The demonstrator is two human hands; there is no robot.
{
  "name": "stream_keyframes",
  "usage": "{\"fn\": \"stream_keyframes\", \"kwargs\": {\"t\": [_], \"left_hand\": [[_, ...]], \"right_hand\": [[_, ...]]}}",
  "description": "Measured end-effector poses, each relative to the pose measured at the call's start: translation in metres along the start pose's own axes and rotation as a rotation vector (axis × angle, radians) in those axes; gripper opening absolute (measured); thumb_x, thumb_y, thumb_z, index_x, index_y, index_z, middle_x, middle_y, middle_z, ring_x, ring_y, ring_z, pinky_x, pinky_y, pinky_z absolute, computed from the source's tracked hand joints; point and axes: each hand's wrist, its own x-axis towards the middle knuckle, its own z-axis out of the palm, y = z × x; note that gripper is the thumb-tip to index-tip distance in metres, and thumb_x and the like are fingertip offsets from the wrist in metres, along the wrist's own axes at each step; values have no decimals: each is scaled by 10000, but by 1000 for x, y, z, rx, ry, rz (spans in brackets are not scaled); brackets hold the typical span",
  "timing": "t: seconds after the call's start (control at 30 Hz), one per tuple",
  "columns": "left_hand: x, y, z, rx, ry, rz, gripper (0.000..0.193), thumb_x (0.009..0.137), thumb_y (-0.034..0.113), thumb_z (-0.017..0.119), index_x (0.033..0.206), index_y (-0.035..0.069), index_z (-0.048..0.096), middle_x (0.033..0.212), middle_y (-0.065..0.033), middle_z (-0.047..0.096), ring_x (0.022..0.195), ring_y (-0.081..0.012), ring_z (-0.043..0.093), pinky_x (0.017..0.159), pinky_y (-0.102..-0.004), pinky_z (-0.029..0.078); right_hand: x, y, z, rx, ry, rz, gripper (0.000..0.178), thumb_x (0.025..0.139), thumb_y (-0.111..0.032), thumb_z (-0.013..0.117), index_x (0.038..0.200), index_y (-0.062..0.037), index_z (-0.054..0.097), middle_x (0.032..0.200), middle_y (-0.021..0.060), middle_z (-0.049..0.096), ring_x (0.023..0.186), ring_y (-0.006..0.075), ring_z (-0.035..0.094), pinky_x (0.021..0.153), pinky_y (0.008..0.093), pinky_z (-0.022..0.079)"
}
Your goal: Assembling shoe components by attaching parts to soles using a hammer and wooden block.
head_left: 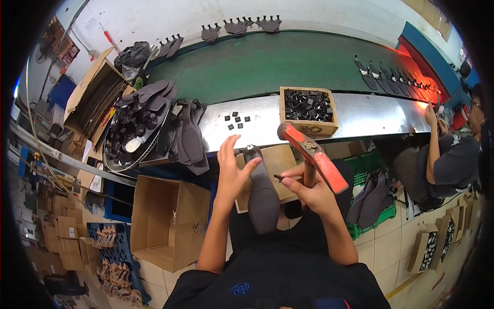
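A dark shoe [263, 193] is lying sole up before us, its long axis running away from our body: the broad toe is pointing toward our lap, the narrow heel toward the table [262, 110], over a light board [282, 157]. Our left hand [231, 167] is nearer that heel end, standing just left of it with fingers and thumb apart; whether the thumb is touching the shoe, we cannot tell. Our right hand [313, 195] is sitting right of the shoe, closed around a red hammer [315, 154], its thumb and finger also pinching a small dark piece [278, 177] just beside the sole. Farther out, small black squares [237, 119] are lying on the table, left of a wooden box [282, 108] holding dark pieces.
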Motion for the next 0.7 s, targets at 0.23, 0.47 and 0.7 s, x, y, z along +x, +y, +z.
{"fn": "stream_keyframes", "kwargs": {"t": [0.23,0.47,0.7], "left_hand": [[6,-31,11,-183,-227,-151,240,832,216,773,986,35,740,945,-112,743,917,-285,688,889,-402,472],[-18,-20,9,-171,-156,80,258,786,214,814,954,39,728,939,-87,738,907,-273,676,863,-384,465],[-22,-32,13,-165,-164,60,287,761,217,833,941,21,725,962,-98,736,951,-271,676,918,-387,464]], "right_hand": [[47,25,4,74,-26,81,169,933,-114,716,1015,25,667,696,38,656,415,48,453,393,217,338],[67,26,6,-55,-86,117,153,920,-102,728,1003,14,672,695,9,630,442,37,463,399,212,326],[82,45,5,-314,-167,5,222,860,-84,760,1027,40,684,912,50,708,878,127,650,811,285,523]]}}
